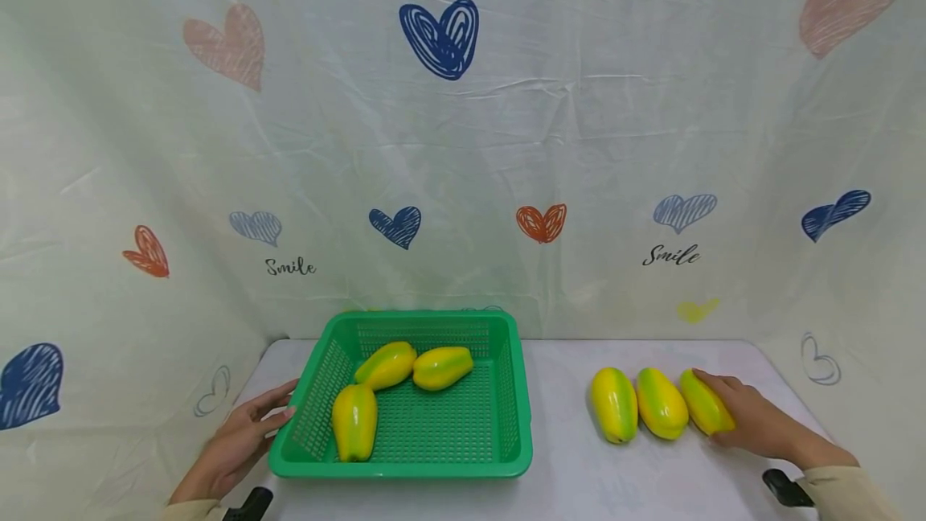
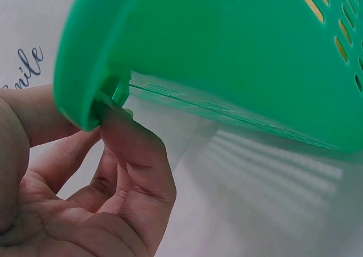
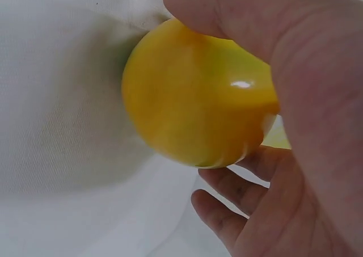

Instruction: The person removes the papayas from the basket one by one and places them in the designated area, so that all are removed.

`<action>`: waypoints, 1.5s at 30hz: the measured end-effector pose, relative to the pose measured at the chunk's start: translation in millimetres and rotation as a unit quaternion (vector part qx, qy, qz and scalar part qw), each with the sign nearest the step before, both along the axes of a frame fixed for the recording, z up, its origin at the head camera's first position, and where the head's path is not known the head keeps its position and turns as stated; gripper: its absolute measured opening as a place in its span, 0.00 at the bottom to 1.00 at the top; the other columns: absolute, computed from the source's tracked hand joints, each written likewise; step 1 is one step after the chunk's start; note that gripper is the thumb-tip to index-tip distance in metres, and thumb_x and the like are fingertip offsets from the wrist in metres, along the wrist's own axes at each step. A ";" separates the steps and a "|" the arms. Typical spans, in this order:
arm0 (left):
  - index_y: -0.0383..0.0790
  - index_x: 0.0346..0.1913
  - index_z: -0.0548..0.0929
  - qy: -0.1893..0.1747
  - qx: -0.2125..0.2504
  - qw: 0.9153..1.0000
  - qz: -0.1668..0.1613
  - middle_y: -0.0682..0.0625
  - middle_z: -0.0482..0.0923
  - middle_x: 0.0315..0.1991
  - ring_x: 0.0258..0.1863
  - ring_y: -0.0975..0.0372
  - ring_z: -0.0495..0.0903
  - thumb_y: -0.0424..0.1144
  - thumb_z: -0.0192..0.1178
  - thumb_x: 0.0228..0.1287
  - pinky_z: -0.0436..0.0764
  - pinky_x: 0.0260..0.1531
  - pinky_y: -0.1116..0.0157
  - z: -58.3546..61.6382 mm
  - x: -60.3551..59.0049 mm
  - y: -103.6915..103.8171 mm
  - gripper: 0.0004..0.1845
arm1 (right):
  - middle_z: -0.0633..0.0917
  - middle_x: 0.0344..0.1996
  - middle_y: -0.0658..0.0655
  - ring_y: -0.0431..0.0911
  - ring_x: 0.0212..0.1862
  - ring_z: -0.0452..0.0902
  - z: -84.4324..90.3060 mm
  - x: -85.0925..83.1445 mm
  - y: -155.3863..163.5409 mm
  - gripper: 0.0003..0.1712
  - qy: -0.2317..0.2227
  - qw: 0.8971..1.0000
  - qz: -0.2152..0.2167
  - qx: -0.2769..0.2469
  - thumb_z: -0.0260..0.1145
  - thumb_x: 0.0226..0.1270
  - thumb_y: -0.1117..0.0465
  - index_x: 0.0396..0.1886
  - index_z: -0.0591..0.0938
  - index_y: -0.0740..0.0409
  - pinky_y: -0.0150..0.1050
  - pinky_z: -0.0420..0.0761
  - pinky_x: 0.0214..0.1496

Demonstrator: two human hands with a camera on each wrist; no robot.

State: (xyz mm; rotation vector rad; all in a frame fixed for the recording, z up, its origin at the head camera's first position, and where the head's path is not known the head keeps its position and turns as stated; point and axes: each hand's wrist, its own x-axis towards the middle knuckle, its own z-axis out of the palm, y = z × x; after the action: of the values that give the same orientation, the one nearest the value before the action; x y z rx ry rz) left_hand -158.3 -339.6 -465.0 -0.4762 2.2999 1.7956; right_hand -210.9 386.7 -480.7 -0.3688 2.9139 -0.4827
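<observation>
Fingers of the right hand (image 1: 752,420) curl over the rightmost papaya (image 1: 705,404), hiding its far side; two more papayas (image 1: 638,404) lie just left. Left hand (image 1: 242,441) fingertips (image 2: 122,129), relaxed, touch the green basket (image 1: 517,392) rim; three papayas (image 1: 394,384) lie inside.

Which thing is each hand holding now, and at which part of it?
The right hand grips the rightmost papaya around its side. The left hand only touches the green basket at its left rim, with straight fingers.
</observation>
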 end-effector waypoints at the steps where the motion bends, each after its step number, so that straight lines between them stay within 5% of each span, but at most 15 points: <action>1: 0.29 0.82 0.56 0.000 -0.001 1.000 0.000 0.28 0.60 0.73 0.48 0.60 0.80 0.36 0.59 0.81 0.86 0.49 0.62 -0.2 -0.1 -0.2 0.36 | 0.75 0.61 0.80 0.70 0.56 0.76 -0.2 -0.1 0.2 0.57 -0.001 1.000 -0.001 0.000 0.86 0.50 0.58 0.75 0.65 0.72 0.75 0.77 0.58; 12: 0.29 0.82 0.56 0.001 -0.005 1.000 -0.004 0.27 0.59 0.74 0.50 0.60 0.79 0.36 0.59 0.81 0.86 0.52 0.62 1.3 0.4 0.8 0.36 | 0.74 0.61 0.80 0.68 0.54 0.77 1.8 0.0 3.9 0.60 -0.002 1.000 -0.002 0.003 0.86 0.51 0.54 0.75 0.64 0.75 0.75 0.77 0.59; 19: 0.29 0.82 0.56 0.000 -0.008 1.000 -0.005 0.27 0.59 0.74 0.51 0.60 0.79 0.36 0.58 0.81 0.86 0.52 0.61 2.4 1.0 2.0 0.36 | 0.72 0.62 0.83 0.75 0.57 0.75 10.0 2.7 5.2 0.61 0.038 0.999 0.005 0.010 0.87 0.50 0.53 0.75 0.63 0.74 0.75 0.77 0.58; 30: 0.29 0.82 0.56 -0.002 -0.009 1.000 -0.008 0.27 0.59 0.74 0.51 0.59 0.79 0.36 0.59 0.80 0.86 0.54 0.59 2.1 0.2 0.5 0.36 | 0.70 0.67 0.81 0.78 0.64 0.69 51.7 4.6 -26.1 0.58 0.115 0.993 0.016 0.024 0.86 0.51 0.54 0.76 0.66 0.70 0.78 0.73 0.60; 45: 0.29 0.83 0.55 -0.001 -0.003 1.000 -0.012 0.27 0.58 0.75 0.50 0.61 0.80 0.35 0.58 0.81 0.86 0.53 0.61 2.9 1.1 0.2 0.36 | 0.74 0.71 0.69 0.70 0.69 0.71 101.2 12.0 -111.1 0.51 0.170 0.978 0.124 -0.011 0.84 0.57 0.56 0.78 0.70 0.61 0.73 0.74 0.65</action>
State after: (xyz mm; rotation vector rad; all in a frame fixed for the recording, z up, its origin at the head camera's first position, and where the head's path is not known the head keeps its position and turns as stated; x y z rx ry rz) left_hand -157.2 -339.4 -462.1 -0.4478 2.3005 1.7774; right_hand -198.9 275.6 -379.6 -0.8858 3.1195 -0.4504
